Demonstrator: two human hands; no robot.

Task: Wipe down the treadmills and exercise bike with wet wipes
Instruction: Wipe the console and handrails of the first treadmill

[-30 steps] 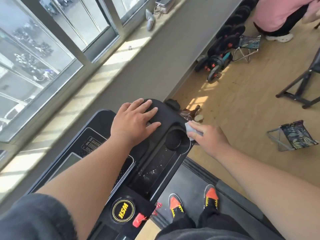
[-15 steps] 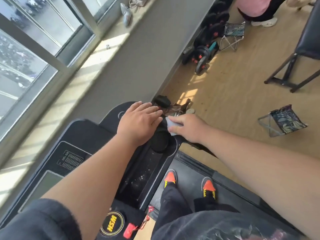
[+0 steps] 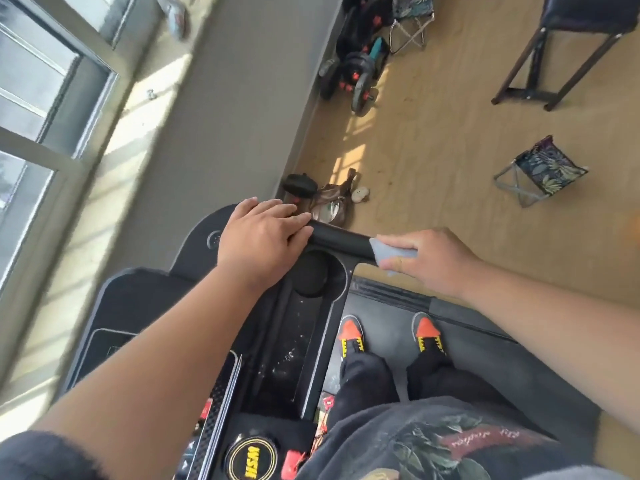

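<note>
I stand on a black treadmill whose console (image 3: pixel 194 299) fills the lower left. Its black handrail (image 3: pixel 341 241) runs right from the console's top corner. My right hand (image 3: pixel 433 261) wraps a pale blue wet wipe (image 3: pixel 389 252) around that handrail. My left hand (image 3: pixel 263 237) rests flat, fingers straight, on the console's top corner where the handrail begins. A round cup holder (image 3: pixel 311 275) sits just below the two hands.
My feet in orange-toed shoes (image 3: pixel 351 332) stand on the belt (image 3: pixel 485 355). A bag and small items (image 3: pixel 329 202) lie on the wood floor by the wall. Dumbbells (image 3: pixel 353 71), two folding stools (image 3: pixel 540 171) and a dark bench (image 3: pixel 575 46) stand farther off. A window is at left.
My right hand slid the wipe from the console's corner out along the handrail to the right. My left hand stayed on the console corner. The camera tilted down.
</note>
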